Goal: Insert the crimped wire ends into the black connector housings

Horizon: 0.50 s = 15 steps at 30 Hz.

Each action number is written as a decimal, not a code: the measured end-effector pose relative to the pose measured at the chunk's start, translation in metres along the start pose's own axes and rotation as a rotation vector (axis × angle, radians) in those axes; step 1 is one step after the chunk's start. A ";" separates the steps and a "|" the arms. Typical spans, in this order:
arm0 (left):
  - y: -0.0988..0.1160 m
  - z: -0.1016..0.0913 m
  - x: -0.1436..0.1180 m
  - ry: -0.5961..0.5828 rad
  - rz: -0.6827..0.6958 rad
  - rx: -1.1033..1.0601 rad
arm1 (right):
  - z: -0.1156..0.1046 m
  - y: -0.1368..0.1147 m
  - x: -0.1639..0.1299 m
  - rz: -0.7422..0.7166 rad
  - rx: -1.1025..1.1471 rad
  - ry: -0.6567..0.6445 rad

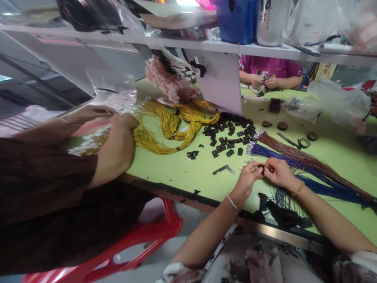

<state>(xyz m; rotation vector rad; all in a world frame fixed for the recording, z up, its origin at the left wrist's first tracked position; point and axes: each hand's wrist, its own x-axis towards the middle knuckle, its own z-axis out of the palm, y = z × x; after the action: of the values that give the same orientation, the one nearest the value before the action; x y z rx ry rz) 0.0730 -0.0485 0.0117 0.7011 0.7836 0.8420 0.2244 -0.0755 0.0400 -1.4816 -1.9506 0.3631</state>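
Lower centre of the frame, left hand (249, 175) pinches a small black plastic connector (260, 168) while right hand (278, 172) grips a thin wire end at it over the green tabletop (182, 169), best fed straight and steady.

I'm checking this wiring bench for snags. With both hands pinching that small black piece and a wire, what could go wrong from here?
1. The blue wires and brown wires fan right beside the right hand; a wrong strand might get picked.
2. Black connectors lie loosely scattered; the left hand could knock some off the green table.
3. A co-worker's hand works yellow wires close by; the bundles may tangle.
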 end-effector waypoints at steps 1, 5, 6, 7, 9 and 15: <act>0.000 0.000 0.000 0.005 -0.008 0.001 | 0.000 0.000 0.000 -0.003 0.011 -0.009; 0.001 -0.001 -0.001 0.033 -0.022 -0.007 | -0.001 0.001 0.000 0.023 0.057 -0.067; 0.001 -0.001 0.000 0.039 -0.019 -0.004 | -0.001 0.000 0.000 0.039 0.055 -0.068; 0.000 -0.002 0.001 0.043 -0.015 0.001 | 0.001 0.000 0.000 0.054 0.044 -0.064; -0.002 -0.002 0.004 0.041 -0.011 0.019 | 0.003 -0.001 0.000 0.074 0.010 -0.050; 0.001 0.010 -0.018 0.051 0.323 0.327 | -0.018 0.007 0.009 0.142 0.216 -0.153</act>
<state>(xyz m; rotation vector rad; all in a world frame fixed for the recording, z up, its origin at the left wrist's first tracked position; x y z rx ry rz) 0.0734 -0.0652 0.0239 1.1213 0.8771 1.0367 0.2395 -0.0677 0.0524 -1.4904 -1.8582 0.7451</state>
